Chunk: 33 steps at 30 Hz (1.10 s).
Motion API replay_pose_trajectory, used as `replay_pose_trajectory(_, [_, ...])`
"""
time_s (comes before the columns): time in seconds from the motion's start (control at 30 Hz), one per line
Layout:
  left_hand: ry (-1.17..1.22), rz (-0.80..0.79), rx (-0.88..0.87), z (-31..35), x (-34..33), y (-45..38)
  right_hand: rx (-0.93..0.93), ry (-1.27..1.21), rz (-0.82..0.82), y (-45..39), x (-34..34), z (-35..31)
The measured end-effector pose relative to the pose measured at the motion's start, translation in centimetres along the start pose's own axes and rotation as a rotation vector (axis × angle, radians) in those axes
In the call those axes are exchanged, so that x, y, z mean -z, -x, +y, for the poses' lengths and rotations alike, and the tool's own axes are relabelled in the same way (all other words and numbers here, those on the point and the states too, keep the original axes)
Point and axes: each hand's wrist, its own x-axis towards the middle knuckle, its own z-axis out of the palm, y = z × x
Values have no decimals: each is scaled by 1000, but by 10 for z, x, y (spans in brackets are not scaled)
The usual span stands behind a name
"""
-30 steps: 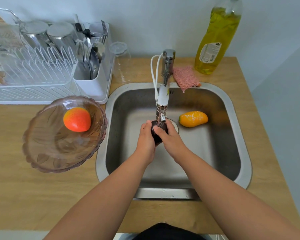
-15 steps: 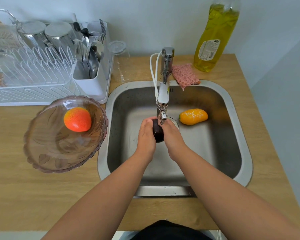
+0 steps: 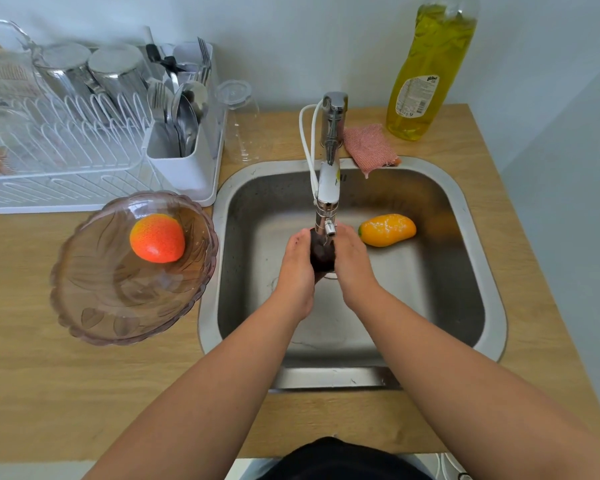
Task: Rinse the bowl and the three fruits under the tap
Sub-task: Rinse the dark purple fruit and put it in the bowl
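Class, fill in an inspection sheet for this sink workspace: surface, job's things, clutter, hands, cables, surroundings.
Surface: wooden counter with a steel sink set in it.
Job's things: dark fruit held under the tap; yellow fruit on the sink floor; orange-red fruit in the glass bowl on the counter.
Clutter: dish rack with cups and cutlery; upturned glass; pink scrubber; soap bottle.
Hands: left hand and right hand both grip the dark fruit.
Cables: white hose looped beside the tap.
Surroundings: pale wall behind.
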Motion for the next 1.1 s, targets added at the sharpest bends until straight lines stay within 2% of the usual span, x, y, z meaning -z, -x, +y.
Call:
replay_pose_trajectory(0.1, [-54, -59, -29, 0, 1, 3, -61, -44, 18, 0, 3, -6])
replay_pose_trajectory(0.17, [-47, -49, 2, -1, 1, 3, -16, -47, 1, 5, 2, -2])
replay_pose_trajectory(0.27, [-26, 16, 68, -1, 0, 4, 63, 1, -113, 15, 3, 14])
replay_pose_trajectory(0.37, [-99, 29, -31, -2, 4, 4, 56, 4, -160, 16, 1, 11])
replay_pose_trajectory(0.43, [-197, 12, -215, -6, 6, 7, -41, 13, -61, 9, -3, -1])
replay_pose_trajectory(0.5, [-328, -3, -360, -14, 9, 11, -275, 7, 8, 1, -4, -10])
replay_pose_trajectory(0.57, [-410, 7, -398, -21, 12, 12, -525, -60, -64, 0, 0, -10])
replay_pose_trajectory(0.6, [-396, 15, -386, -23, 12, 12, -569, -79, -84, 2, 1, -8])
replay_pose_trajectory(0.67, [-280, 78, -305, -22, 11, 10, -484, -38, -85, 7, -1, -1])
replay_pose_trajectory(0.77, [-62, 220, -26, -8, 7, 0, -130, 54, -53, 19, -6, 14])
replay_pose_trajectory(0.87, [33, 229, 192, 0, 11, -4, 104, 127, -97, 31, -1, 27])
replay_pose_trajectory(0.97, [25, 176, 138, -1, 15, -7, 180, 170, -139, 31, 1, 26])
replay_pose_trajectory(1.1, [-7, 97, -50, -3, 18, -7, 127, 56, -156, 20, -5, 15])
